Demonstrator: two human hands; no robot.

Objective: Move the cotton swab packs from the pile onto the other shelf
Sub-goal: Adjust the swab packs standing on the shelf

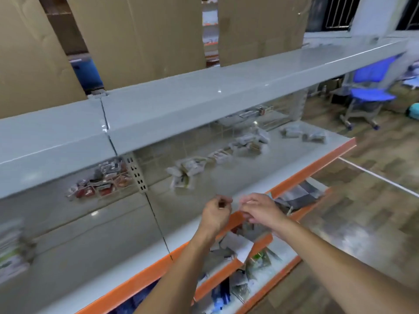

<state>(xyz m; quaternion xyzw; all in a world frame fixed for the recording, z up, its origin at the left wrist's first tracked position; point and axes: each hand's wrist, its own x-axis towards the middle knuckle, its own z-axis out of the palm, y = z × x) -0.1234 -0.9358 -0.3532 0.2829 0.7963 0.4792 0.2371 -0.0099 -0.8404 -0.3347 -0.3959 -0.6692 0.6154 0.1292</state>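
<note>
Head cam, pretty blurry. Both hands are up over the orange front edge of the middle shelf (249, 177), close together. Left hand (216, 215) has its fingers curled in, pinching something small and dark at the fingertips, can't make out what. Right hand (260, 210) is curled too, but whether it's actually holding anything I can't tell. The cotton swab packs (188, 169) sit in loose clumps strung along the back of that shelf, well apart from both hands.

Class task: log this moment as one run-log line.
left hand: fingers curled, contents unclear | right hand: over orange shelf edge | packs: scattered on shelf
</note>
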